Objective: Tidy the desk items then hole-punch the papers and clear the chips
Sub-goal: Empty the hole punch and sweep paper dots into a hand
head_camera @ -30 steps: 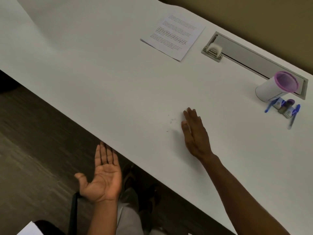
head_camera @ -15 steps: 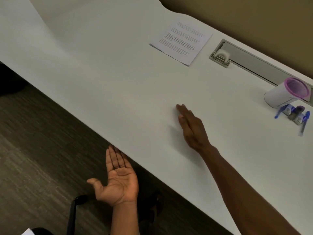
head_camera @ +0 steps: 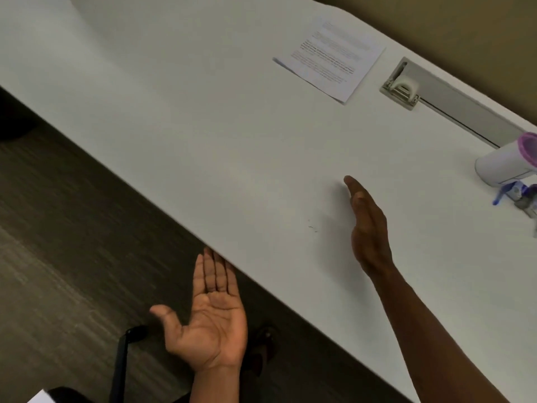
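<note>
My right hand (head_camera: pixel 367 225) rests on edge on the white desk (head_camera: pixel 203 135), fingers straight and together, holding nothing. A few tiny paper chips (head_camera: pixel 312 227) lie on the desk just left of it. Below the desk's front edge my left hand (head_camera: pixel 210 321) is held palm up and flat, fingers touching the edge, empty. A printed stack of papers (head_camera: pixel 331 59) lies at the back of the desk.
A white cup with a purple rim (head_camera: pixel 507 161) lies on its side at the right edge, with blue pens and small items (head_camera: pixel 520 196) beside it. A grey cable tray with a hinged flap (head_camera: pixel 402 85) is set into the desk by the wall. Dark floor lies below.
My right hand slid left over the chips, then turned up onto its edge, leaving a few chips visible to its left. My left hand stayed cupped under the desk edge.
</note>
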